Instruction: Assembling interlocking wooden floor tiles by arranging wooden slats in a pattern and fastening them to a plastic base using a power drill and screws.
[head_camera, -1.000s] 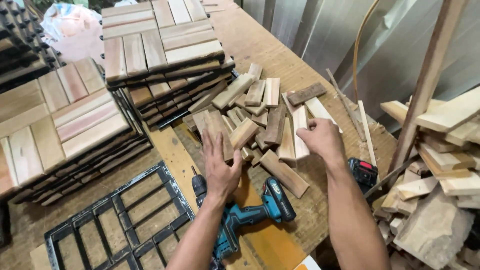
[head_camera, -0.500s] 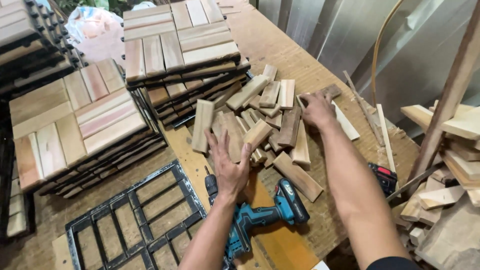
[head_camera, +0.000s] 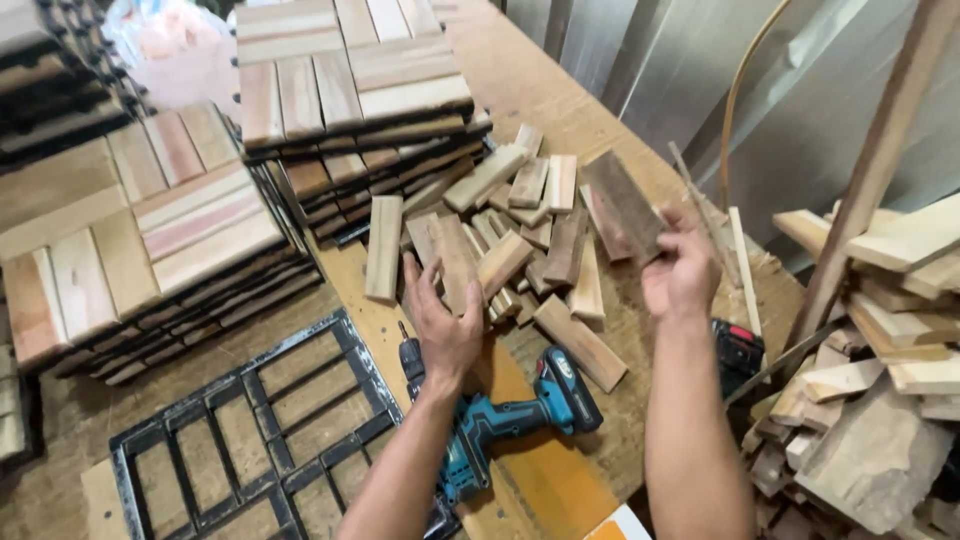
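Note:
A loose heap of short wooden slats (head_camera: 520, 230) lies on the workbench. My right hand (head_camera: 682, 268) holds one dark slat (head_camera: 622, 203) lifted above the heap's right side. My left hand (head_camera: 442, 318) rests palm down on a pale slat (head_camera: 448, 252) at the heap's near left edge, fingers spread. A single slat (head_camera: 384, 247) lies apart to the left of that hand. A teal cordless drill (head_camera: 500, 425) lies on an orange board just below my left wrist.
Two stacks of finished wooden deck tiles (head_camera: 340, 90) (head_camera: 140, 230) stand at the back left. A black plastic grid base (head_camera: 260, 430) lies at front left. Rough offcuts (head_camera: 870, 400) pile up at right, beside a red and black battery (head_camera: 738, 350).
My right hand has picked a dark slat out of the heap and raised it. The view has shifted closer; my left hand stays on the pile.

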